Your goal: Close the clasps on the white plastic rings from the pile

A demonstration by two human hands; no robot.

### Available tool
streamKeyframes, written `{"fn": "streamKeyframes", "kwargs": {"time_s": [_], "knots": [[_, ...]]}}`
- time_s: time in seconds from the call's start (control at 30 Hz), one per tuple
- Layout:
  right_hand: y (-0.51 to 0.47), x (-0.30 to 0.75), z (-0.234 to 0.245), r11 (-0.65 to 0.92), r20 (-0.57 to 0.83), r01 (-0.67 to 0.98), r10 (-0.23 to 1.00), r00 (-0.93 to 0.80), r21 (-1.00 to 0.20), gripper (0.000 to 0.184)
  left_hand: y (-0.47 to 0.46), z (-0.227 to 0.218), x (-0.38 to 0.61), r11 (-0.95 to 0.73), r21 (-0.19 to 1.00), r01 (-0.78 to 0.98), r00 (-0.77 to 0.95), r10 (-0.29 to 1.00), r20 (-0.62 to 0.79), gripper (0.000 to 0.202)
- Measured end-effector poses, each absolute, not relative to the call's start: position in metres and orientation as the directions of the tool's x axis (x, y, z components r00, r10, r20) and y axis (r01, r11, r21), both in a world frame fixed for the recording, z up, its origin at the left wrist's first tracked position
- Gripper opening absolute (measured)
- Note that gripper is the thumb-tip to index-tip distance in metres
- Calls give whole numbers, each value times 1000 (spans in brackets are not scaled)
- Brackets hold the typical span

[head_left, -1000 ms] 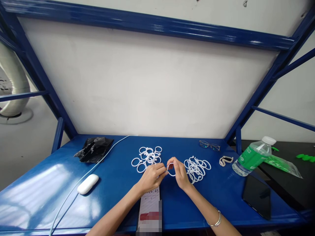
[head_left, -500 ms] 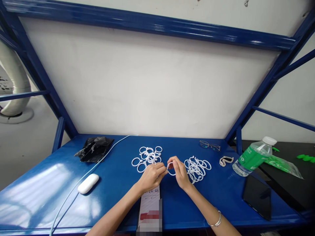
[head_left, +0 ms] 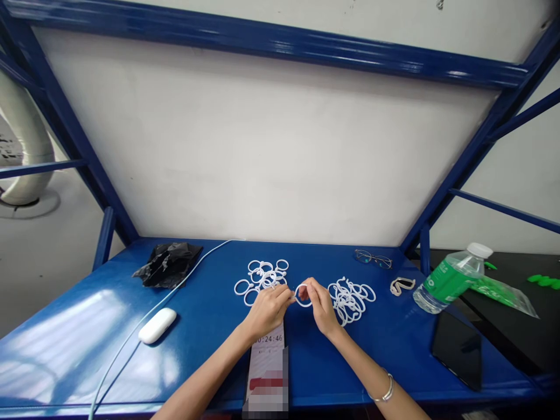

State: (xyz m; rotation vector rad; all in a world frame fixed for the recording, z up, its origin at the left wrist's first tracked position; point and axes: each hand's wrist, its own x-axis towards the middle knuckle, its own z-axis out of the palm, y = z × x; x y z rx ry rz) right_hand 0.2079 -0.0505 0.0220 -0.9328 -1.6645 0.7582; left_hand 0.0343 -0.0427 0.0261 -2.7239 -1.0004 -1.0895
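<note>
Between my two hands a white plastic ring point(head_left: 303, 305) is held up, its loop facing me. The fingertips of my left hand point(head_left: 271, 309) pinch its left side. My right hand point(head_left: 321, 306) grips its right side between thumb and fingers. Behind my left hand lies a spread of white rings point(head_left: 266, 272), several with small knobs on them. To the right of my right hand is a denser heap of white rings point(head_left: 349, 300), overlapping one another. My fingers hide the part of the ring where they hold it.
A lit phone point(head_left: 266, 361) showing a timer lies below my left hand. On the left are a white case point(head_left: 157, 326), a pale cable point(head_left: 126, 344) and a black plastic bag point(head_left: 168, 265). Eyeglasses point(head_left: 373, 259), a water bottle point(head_left: 452, 279) and a dark phone point(head_left: 457, 350) lie on the right.
My left hand has shifted slightly left and up, and the ring between my hands now faces me as a rounder loop. The piles of rings look the same.
</note>
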Motion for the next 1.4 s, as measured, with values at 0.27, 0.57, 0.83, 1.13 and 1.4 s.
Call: {"fn": "streamKeyframes", "kwargs": {"time_s": [0.27, 0.57, 0.83, 1.13, 1.4], "knots": [[-51, 206, 28, 401, 393, 7, 900, -188, -916, 42, -39, 23, 34, -752, 248, 611, 466, 595, 655, 28], [-43, 210, 21, 267, 295, -148, 932, -213, -952, 40, -41, 30, 33, -644, 679, 353, 334, 764, 551, 17], [-45, 210, 24, 286, 315, -151, 922, -226, -946, 38, -42, 41, 33, -287, 958, 24, 363, 895, 259, 34], [-46, 211, 26, 426, 432, -84, 865, -255, -901, 36, -39, 44, 33, -230, 970, -75, 340, 909, 242, 36], [-49, 211, 31, 532, 500, 58, 823, -269, -845, 27, -40, 41, 33, -223, 967, -120, 329, 910, 251, 32]]}}
